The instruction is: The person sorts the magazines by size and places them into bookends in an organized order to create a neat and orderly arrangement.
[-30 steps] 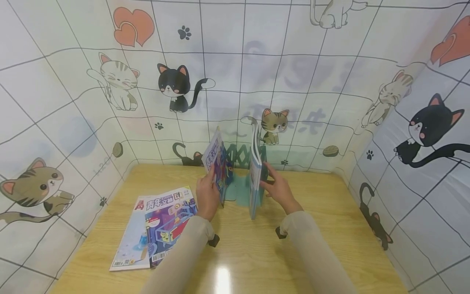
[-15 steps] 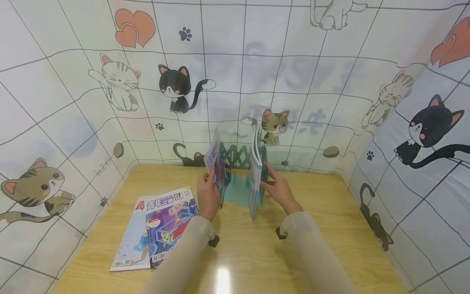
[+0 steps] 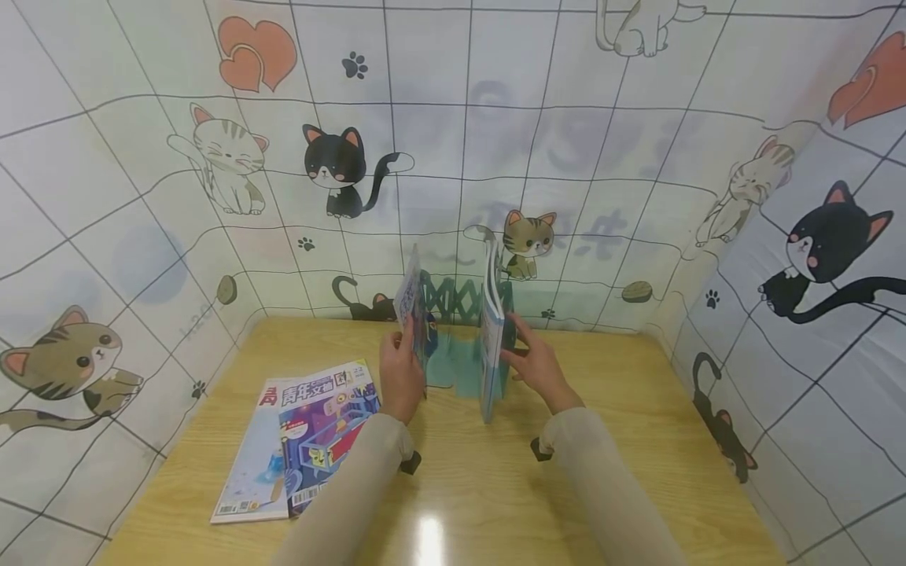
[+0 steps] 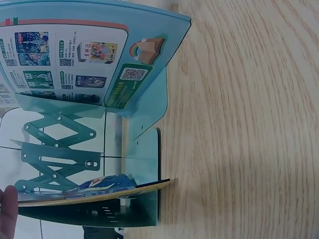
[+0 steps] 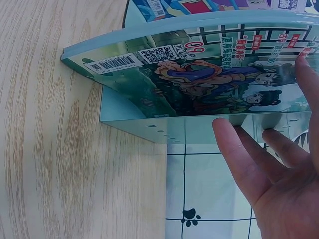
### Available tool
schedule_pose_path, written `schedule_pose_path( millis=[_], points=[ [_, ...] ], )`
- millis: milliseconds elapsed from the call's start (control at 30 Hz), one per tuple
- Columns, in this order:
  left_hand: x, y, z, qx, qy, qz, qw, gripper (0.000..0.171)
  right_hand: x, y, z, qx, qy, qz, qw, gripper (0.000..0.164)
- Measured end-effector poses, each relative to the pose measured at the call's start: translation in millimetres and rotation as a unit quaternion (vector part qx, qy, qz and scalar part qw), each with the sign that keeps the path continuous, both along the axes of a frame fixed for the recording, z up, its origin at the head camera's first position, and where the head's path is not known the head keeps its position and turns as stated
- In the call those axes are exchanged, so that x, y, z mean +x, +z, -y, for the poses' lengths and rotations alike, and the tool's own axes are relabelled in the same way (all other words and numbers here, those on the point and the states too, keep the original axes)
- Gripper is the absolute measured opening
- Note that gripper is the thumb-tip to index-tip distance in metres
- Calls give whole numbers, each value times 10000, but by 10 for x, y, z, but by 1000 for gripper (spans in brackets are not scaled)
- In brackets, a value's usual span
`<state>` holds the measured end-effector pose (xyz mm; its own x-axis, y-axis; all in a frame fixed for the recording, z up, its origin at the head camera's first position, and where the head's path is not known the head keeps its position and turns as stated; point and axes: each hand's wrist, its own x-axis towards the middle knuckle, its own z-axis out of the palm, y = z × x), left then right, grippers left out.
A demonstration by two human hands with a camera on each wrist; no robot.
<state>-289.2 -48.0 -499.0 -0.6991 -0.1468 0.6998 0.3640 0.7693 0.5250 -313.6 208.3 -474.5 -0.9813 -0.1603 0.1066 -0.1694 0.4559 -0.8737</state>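
A teal expandable bookend (image 3: 463, 365) with a crisscross lattice stands at the back of the table. My left hand (image 3: 401, 376) holds a thin magazine (image 3: 412, 295) nearly upright by its near edge, against the bookend's left end. In the left wrist view only a fingertip (image 4: 7, 209) shows, beside that magazine's edge. On the right, several magazines (image 3: 491, 346) stand against the other end plate. My right hand (image 3: 541, 368) touches this side from outside, fingers extended. In the right wrist view its fingertips (image 5: 222, 127) meet the end plate (image 5: 174, 128), another digit on the illustrated magazine cover (image 5: 199, 84).
Two overlapping magazines lie flat at the left of the wooden table (image 3: 467, 503): a purple one (image 3: 329, 436) on top of a pale one (image 3: 248, 464). A tiled sheet with cartoon cats (image 3: 340, 169) rises directly behind the bookend and along both sides.
The magazine in my left hand has swung left and turned more edge-on, so less of its cover shows. My right hand and the right-hand magazines have stayed in place.
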Motion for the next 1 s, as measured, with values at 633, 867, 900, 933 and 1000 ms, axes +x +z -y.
schedule_pose_path(
  millis=[633,867,900,933,1000],
  points=[
    [-6,-106,103,97,-417,12,9991,50,-23,-28,2,21,38,-78,10000,76],
    [29,-154,123,172,-455,-680,9965,40,-17,-21,6,-16,46,-89,9999,76],
    [41,-157,129,243,-486,-715,9960,39,-16,-21,4,-19,57,-94,9999,76],
    [56,-160,139,305,-509,-751,9954,38,-17,-23,3,-15,57,-103,9999,76],
    [88,-175,165,427,-546,-750,9948,35,-18,-27,0,-10,45,-103,9999,76]
  ],
)
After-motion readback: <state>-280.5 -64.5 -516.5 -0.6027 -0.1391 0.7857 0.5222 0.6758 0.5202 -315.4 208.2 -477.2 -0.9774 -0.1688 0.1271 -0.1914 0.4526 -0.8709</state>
